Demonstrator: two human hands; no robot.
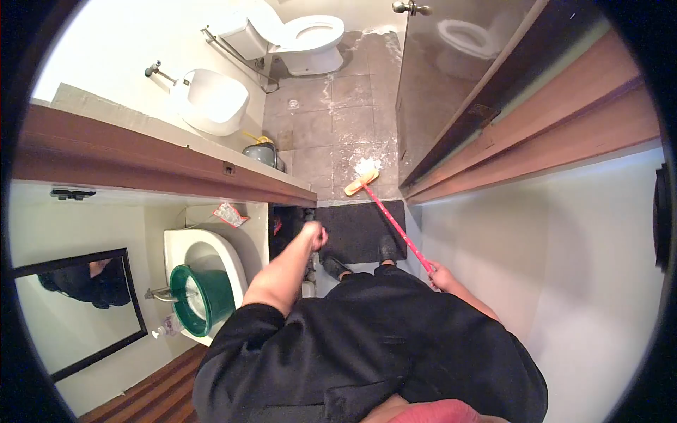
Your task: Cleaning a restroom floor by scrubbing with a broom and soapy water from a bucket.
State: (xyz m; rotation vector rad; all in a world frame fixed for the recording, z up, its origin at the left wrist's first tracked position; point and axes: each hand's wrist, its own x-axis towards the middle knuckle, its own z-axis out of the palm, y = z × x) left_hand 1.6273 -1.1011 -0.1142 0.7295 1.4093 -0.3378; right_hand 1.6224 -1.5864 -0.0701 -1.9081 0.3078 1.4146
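My right hand (440, 276) is closed around the upper end of a pink pole (394, 223). At the pole's far end, a yellow-orange floor brush or mop head (362, 182) rests on the tiled floor (312, 124), just beyond a dark doormat (357, 227). The tiles around the head look wet, with white suds or glare on them. My left hand (316, 235) is held out over the mat's left edge, its fingers curled; nothing is seen in it, though its underside is hidden.
A toilet (312, 45) stands at the back, a wall-hung washbasin (214, 100) to its left, with a grey bucket (261, 154) below. An open door (455, 69) bounds the right. Near left, a green basin (211, 299) sits in a sink (235, 254) under a tap (161, 294).
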